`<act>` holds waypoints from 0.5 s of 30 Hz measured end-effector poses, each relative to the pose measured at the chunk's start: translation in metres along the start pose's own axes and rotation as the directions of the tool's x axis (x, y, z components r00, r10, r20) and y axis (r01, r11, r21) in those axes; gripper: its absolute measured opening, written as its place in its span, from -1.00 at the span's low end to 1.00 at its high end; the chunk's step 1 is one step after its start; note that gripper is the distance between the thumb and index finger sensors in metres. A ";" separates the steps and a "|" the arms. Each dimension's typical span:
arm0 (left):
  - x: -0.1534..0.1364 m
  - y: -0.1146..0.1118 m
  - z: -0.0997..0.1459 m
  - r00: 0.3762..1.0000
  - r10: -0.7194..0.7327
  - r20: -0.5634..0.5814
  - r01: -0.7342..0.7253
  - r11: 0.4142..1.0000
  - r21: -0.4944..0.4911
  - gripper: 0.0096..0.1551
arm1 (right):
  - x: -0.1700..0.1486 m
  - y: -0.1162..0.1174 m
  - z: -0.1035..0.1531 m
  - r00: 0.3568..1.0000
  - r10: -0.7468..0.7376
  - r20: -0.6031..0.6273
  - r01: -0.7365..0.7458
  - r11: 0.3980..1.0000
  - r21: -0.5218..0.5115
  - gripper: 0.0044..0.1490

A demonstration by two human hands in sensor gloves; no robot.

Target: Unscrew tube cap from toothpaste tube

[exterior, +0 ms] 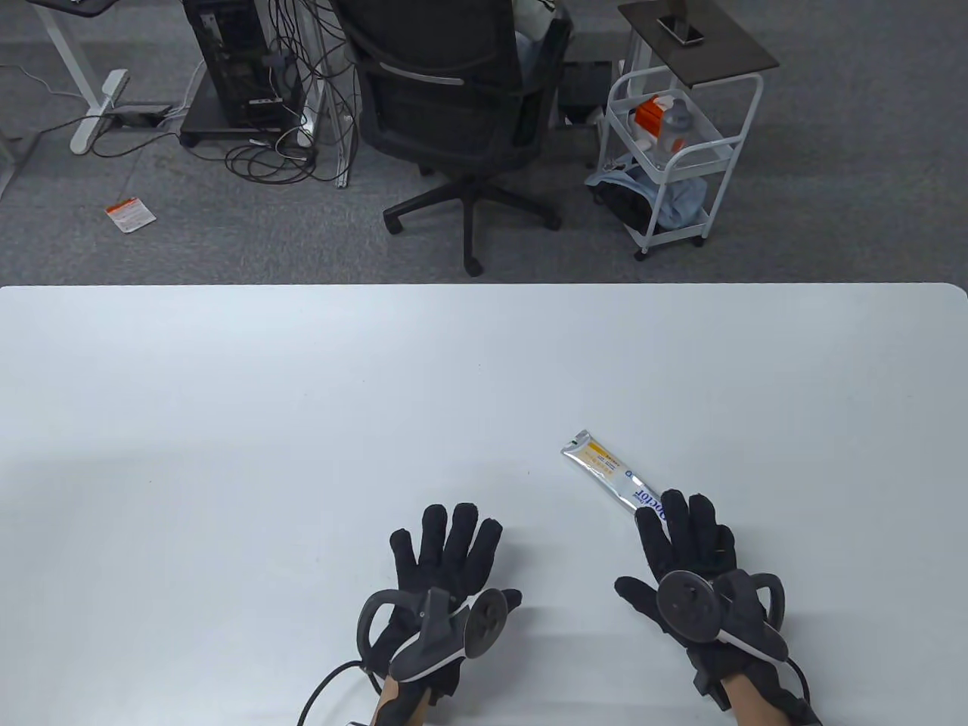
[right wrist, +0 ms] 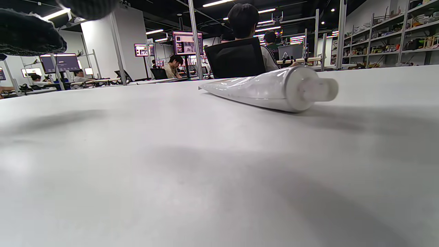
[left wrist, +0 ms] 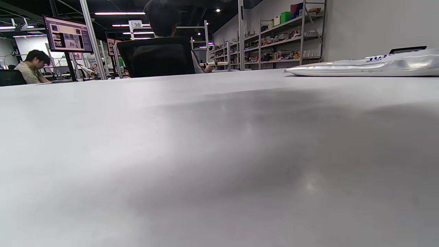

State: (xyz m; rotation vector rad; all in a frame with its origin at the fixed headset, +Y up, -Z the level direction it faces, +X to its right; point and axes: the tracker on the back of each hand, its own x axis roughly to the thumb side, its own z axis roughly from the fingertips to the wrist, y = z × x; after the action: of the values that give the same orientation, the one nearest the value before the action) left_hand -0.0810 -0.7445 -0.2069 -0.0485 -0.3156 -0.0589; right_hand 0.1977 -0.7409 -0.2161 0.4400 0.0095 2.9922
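Observation:
A silver-white toothpaste tube (exterior: pixel 609 470) lies flat on the white table (exterior: pixel 302 393), crimped end pointing far left. Its near end is hidden under my right hand (exterior: pixel 684 529) in the table view. The right wrist view shows the tube (right wrist: pixel 260 90) with its white cap (right wrist: pixel 317 90) on, lying free on the table; only glove fingertips (right wrist: pixel 31 34) show at the top left there. My right hand hovers spread over the cap end, holding nothing. My left hand (exterior: pixel 446 548) lies spread and empty to the left of the tube. The tube also shows in the left wrist view (left wrist: pixel 370 66).
Beyond the table's far edge stand a black office chair (exterior: pixel 454 98), a white cart (exterior: pixel 673 151) and a computer tower with cables (exterior: pixel 242 68).

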 end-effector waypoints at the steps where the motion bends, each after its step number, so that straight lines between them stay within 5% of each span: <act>1: 0.000 0.000 0.000 1.000 0.001 0.001 -0.001 1.000 -0.001 0.01 | 0.000 0.000 0.000 1.000 0.001 0.002 -0.001 1.000 0.004 0.12; 15: 0.002 -0.001 -0.001 1.000 0.001 0.008 -0.001 1.000 -0.013 0.03 | 0.003 0.002 0.000 1.000 -0.001 0.018 0.001 1.000 0.011 0.12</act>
State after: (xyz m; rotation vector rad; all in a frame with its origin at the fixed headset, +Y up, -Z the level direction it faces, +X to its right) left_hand -0.0794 -0.7456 -0.2072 -0.0616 -0.3237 -0.0593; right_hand 0.1942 -0.7421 -0.2154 0.4675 0.0249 2.9884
